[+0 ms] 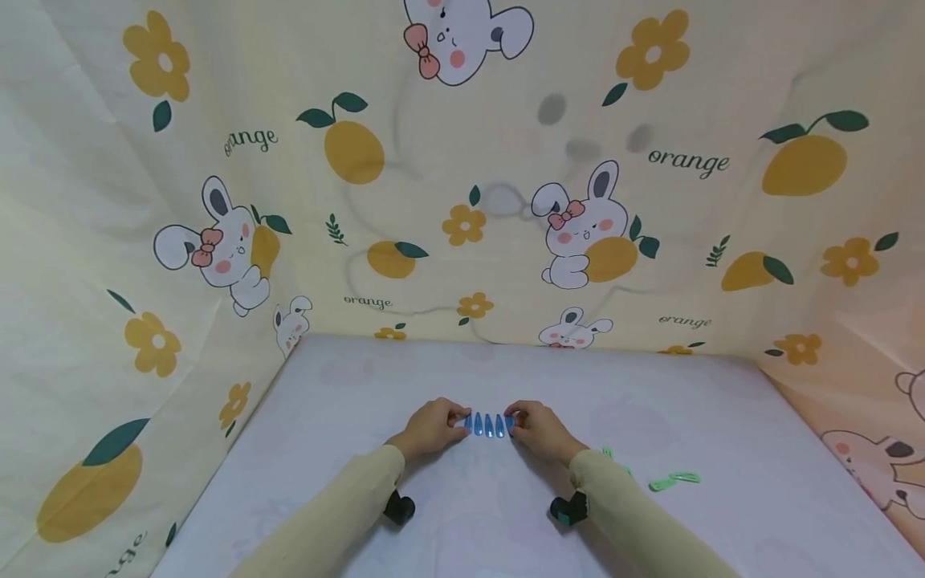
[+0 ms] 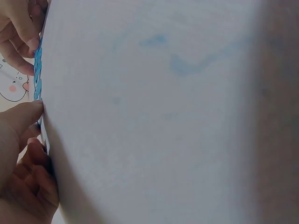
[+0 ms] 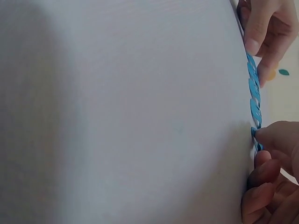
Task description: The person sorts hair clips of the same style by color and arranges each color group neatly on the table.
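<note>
Head view is showing the left hand (image 1: pixel 432 425) pinching the leftmost blue clip (image 1: pixel 468 423), the right hand (image 1: pixel 540 432) pinching the rightmost blue clip (image 1: pixel 510 422). Their row (image 1: pixel 489 426) is lying before the far edge of the table (image 1: pixel 477 522). Aligning seems in hand; next move is probably requiring gentle release.

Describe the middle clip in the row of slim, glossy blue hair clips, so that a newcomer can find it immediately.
On the pale, flat table, look between the person's bare left hand and bare right hand. There, five slim, glossy blue hair clips lie side by side. The middle clip has two blue neighbours on each side, and no finger touches it, unlike the end clips.
</note>
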A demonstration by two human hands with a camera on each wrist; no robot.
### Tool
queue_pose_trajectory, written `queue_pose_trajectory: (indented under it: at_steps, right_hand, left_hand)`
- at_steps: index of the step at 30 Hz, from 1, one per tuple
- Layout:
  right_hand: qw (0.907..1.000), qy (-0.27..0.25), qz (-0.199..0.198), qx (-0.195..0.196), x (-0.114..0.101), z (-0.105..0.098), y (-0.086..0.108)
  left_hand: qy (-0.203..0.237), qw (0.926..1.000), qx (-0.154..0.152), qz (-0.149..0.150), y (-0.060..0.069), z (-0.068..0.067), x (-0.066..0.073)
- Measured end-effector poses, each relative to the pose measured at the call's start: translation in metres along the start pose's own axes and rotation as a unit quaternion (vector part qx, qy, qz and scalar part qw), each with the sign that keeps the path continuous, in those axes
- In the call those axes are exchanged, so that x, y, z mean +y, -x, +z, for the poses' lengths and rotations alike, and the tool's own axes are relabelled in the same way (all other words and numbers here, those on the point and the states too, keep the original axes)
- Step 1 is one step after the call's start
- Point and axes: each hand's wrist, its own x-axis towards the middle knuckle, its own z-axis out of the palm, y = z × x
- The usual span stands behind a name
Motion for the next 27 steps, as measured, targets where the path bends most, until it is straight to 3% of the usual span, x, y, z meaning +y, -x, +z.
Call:
queue_pose_trajectory:
  at_steps: [15,27]
  right_hand:
    - [0.9999,-0.014,0.004,0.007,0.0019,0.0007,0.0008]
    - [0.9979,-0.065,0.001,0.005,0.0083,-0.0019,0.0024]
  left_hand:
    - [0.004,0.9999,0.001,0.011,-0.0012,0.0004,-0.0031]
    - [-0.001,1.0,0.005,0.007,-0.0011,0.0012,-0.002]
